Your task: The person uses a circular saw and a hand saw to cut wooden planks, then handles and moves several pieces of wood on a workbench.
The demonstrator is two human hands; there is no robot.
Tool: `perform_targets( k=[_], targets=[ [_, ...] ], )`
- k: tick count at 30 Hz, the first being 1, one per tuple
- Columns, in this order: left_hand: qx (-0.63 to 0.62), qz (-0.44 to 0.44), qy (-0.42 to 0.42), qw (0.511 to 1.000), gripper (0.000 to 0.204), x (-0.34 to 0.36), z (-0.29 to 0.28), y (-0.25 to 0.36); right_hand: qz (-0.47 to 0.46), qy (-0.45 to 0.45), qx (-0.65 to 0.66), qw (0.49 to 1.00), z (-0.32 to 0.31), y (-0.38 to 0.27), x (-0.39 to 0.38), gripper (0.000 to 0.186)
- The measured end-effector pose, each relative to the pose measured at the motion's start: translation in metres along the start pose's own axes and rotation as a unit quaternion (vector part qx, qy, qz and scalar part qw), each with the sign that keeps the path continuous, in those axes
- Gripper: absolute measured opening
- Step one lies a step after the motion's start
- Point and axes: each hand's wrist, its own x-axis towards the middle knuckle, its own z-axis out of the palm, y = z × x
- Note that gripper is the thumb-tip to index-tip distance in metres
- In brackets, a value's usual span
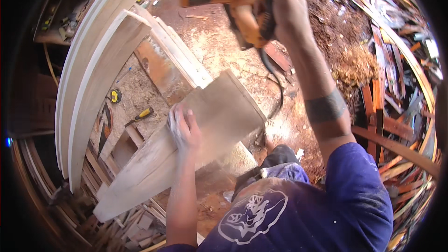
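Observation:
High at the top, my right hand (289, 11) grips the handle of an orange and black corded power tool (245, 4), lifted above the floor and partly cut off by the frame. A black cord (280, 84) trails from it. My dusty left hand (183, 128) holds the far edge of a pale, tapering wooden board (224, 107), its thumb on the upper face. Broad at its right end, the board narrows to the lower left. A dusty haze blurs part of its surface.
Curved wooden pieces (100, 65) lean at the left. A yellow tape measure (115, 95), a yellow-handled screwdriver (145, 113) and sawdust lie beyond the board. Wood scraps (396, 126) are heaped at the right, with more offcuts (140, 224) below the board.

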Motion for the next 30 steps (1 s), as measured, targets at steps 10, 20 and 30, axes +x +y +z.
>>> perform_targets(
  k=[10, 20, 30],
  targets=[
    [0.072, 0.044, -0.005, 0.996, 0.051, -0.009, 0.012, 0.006, 0.135, 0.265, -0.204, 0.933, -0.288, 0.03, -0.294, 0.023],
    [0.13, 0.182, 0.009, 0.975, 0.069, -0.039, 0.035, -0.01, 0.268, 0.509, -0.134, 0.807, -0.448, 0.119, -0.723, 0.012],
    [0.228, 0.296, -0.021, 0.927, 0.071, -0.114, 0.041, -0.015, 0.464, 0.478, -0.095, 0.74, -0.526, 0.303, -0.929, 0.01]
  ],
)
